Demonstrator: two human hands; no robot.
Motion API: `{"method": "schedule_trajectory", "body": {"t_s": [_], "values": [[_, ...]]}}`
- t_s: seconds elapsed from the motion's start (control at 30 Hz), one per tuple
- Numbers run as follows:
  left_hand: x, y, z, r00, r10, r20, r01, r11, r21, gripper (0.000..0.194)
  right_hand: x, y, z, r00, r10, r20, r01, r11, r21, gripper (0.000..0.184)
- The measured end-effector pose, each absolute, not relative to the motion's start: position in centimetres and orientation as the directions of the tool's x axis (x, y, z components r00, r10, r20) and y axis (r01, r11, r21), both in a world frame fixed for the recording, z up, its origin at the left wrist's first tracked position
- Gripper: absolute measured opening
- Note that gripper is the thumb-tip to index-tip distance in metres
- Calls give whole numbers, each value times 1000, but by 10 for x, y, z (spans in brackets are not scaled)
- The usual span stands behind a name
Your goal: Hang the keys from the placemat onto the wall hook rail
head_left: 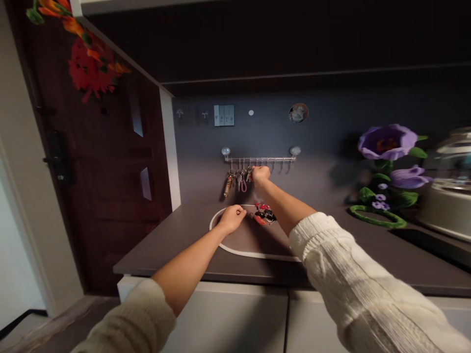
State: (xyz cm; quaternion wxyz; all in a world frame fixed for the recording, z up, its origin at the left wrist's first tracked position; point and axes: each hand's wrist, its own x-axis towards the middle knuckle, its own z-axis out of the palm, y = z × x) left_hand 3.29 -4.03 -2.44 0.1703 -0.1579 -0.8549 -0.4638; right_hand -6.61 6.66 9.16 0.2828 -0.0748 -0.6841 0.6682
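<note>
My right hand reaches up to a clear hook rail on the dark wall. Its fingers are closed at a bunch of keys just under the rail; the exact grip is partly hidden. To the left hang more keys, one with a tan tag and another with a pink loop. Lower down, my left hand hovers over the counter, fingers loosely curled, with nothing visible in them. Beside it, several key fobs and keyrings, including an orange-red fob, lie inside a white oval outline.
A purple artificial flower with a green ring base stands on the counter at right, beside a domed white container. A cabinet overhangs from above. The dark red door is at left. Wall switches sit above the rail.
</note>
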Motion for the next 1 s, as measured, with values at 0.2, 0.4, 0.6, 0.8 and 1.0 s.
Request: {"method": "schedule_trajectory", "body": {"t_s": [0.2,0.4,0.6,0.8,1.0], "values": [[34,-40,-23,-898,124,423,423,507,751,19,-68,69,83,-833,488,262,-258,77,-963,16],[34,-41,-24,-906,116,407,406,513,757,18,-64,71,75,-857,429,285,-289,57,-956,15],[31,-43,-27,-917,137,374,389,513,765,18,-59,74,73,-882,387,269,-285,18,-958,13],[27,-47,-30,-935,160,316,351,524,776,14,-45,82,76,-910,318,266,-292,-36,-956,13],[24,-50,-27,-964,132,231,264,571,778,13,-13,94,74,-937,202,285,-300,-49,-953,16]]}}
